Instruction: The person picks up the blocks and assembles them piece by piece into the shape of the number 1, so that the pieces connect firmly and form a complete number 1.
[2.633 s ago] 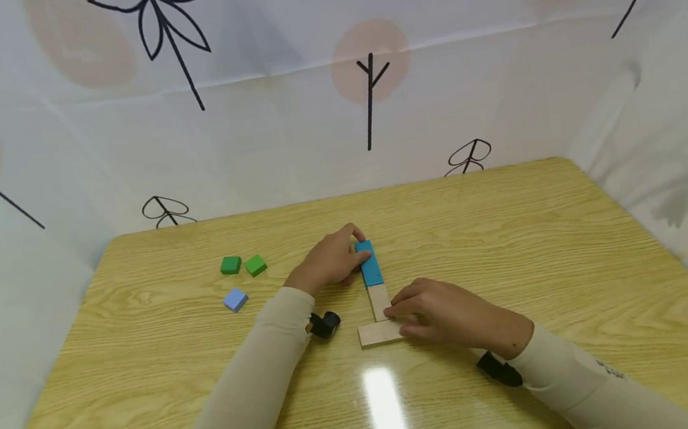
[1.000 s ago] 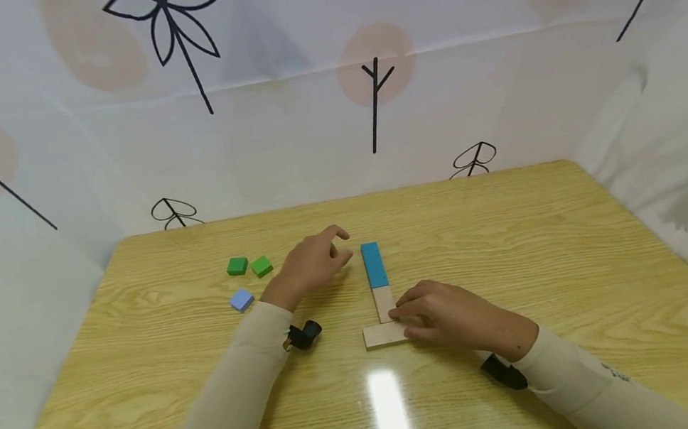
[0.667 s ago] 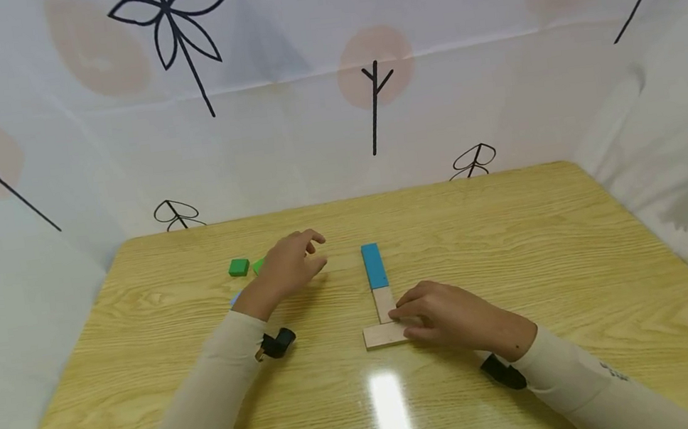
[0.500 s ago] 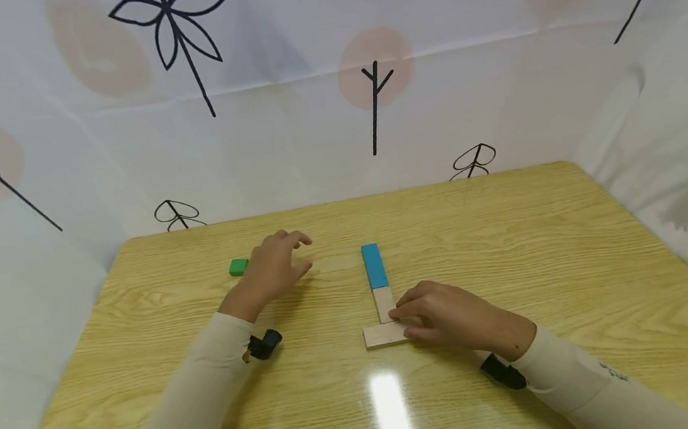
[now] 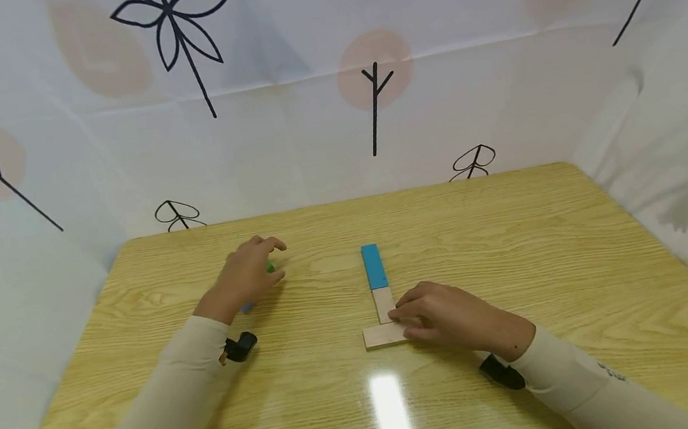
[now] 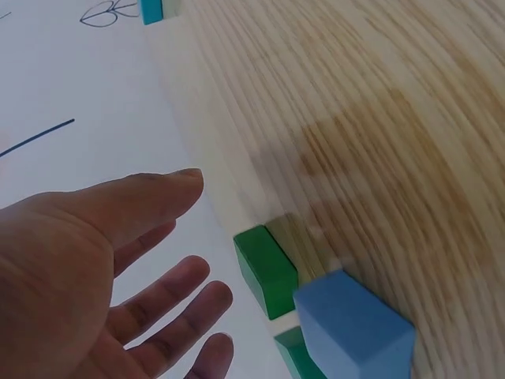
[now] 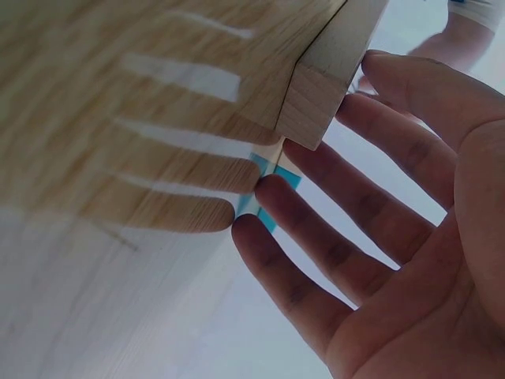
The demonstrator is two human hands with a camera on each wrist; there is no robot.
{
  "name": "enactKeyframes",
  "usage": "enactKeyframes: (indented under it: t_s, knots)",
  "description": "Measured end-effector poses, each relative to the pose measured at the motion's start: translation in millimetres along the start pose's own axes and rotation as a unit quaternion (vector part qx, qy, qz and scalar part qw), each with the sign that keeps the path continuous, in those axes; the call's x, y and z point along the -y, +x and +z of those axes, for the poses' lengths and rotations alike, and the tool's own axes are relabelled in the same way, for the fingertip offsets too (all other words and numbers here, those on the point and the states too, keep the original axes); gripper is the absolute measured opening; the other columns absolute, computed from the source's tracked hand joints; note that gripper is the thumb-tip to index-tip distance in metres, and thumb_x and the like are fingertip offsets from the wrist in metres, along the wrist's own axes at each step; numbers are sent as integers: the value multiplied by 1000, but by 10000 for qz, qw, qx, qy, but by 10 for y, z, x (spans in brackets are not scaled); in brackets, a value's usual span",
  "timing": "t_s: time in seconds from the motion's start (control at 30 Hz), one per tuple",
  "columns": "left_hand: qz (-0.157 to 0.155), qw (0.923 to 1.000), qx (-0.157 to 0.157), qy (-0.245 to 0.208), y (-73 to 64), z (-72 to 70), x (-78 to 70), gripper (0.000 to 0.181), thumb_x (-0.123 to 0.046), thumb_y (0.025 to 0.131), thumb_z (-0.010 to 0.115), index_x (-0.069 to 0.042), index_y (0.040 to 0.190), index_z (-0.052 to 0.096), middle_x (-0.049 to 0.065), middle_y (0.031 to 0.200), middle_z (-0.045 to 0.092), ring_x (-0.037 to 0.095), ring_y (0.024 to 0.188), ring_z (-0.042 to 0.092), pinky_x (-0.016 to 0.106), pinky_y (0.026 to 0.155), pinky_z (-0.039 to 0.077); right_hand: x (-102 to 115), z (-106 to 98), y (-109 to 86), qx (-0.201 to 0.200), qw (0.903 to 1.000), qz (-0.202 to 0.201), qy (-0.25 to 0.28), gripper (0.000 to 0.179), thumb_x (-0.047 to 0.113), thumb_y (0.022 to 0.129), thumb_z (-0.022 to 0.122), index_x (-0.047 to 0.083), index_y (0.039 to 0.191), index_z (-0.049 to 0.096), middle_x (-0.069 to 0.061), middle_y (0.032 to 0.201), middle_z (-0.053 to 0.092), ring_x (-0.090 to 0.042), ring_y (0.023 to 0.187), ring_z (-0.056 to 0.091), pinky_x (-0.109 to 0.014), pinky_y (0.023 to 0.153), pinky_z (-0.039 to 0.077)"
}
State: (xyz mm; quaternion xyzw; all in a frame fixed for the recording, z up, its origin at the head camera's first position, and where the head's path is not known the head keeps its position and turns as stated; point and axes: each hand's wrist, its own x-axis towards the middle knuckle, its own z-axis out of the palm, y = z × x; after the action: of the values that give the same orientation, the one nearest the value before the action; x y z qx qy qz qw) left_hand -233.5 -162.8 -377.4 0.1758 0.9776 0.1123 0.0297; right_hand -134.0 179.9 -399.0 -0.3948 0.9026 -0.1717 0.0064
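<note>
My left hand (image 5: 242, 275), fingers apart and holding nothing, hovers over small blocks at the table's left. The left wrist view shows them beside its fingertips: a green block (image 6: 267, 272), a second green block (image 6: 293, 351) partly hidden, and a periwinkle-blue block (image 6: 355, 328). My right hand (image 5: 443, 315) holds the right end of a pale wooden block (image 5: 383, 336) lying crosswise, thumb on the near side and fingers on the far side. A second wooden block (image 5: 383, 302) meets its far edge, with a bright blue block (image 5: 374, 266) continuing that line away from me.
The wood-grain table (image 5: 547, 240) extends to a white patterned cloth (image 5: 284, 143) hanging behind it and along the sides. A bright light reflection (image 5: 391, 409) lies on the table near me. Each wrist wears a small black camera (image 5: 241, 346).
My left hand has let go of the bright blue block and moved left, over the small green and blue blocks, which it now mostly covers. My right hand stays at the wooden block.
</note>
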Motion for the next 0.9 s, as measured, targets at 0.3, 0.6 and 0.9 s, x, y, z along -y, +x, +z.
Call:
enactKeyframes:
  t_s: [0.3,0.6,0.9]
  knots:
    - [-223,9993,188,-223,-16,-11,146,48,-20,94,71,-10,138,55,21,135,55,40,119,57,64,101,40,-21,5,2,-19,10000,-52,-24,30,19,91,75,11,119,74,-5,116,72,-21,106,65,-35,85,57]
    - [-286,9987,314,-289,-6,7,198,47,-18,94,70,-8,138,55,24,134,56,40,111,62,65,99,42,-17,15,22,6,10000,-53,-45,30,20,91,74,12,120,74,-5,116,72,-22,108,65,-37,88,57]
    - [-249,9984,388,-328,12,13,191,46,-13,94,70,-6,137,54,24,134,57,36,109,63,54,94,51,-21,19,15,-19,9999,-79,-101,30,20,91,75,12,119,75,-5,115,72,-21,107,66,-35,86,57]
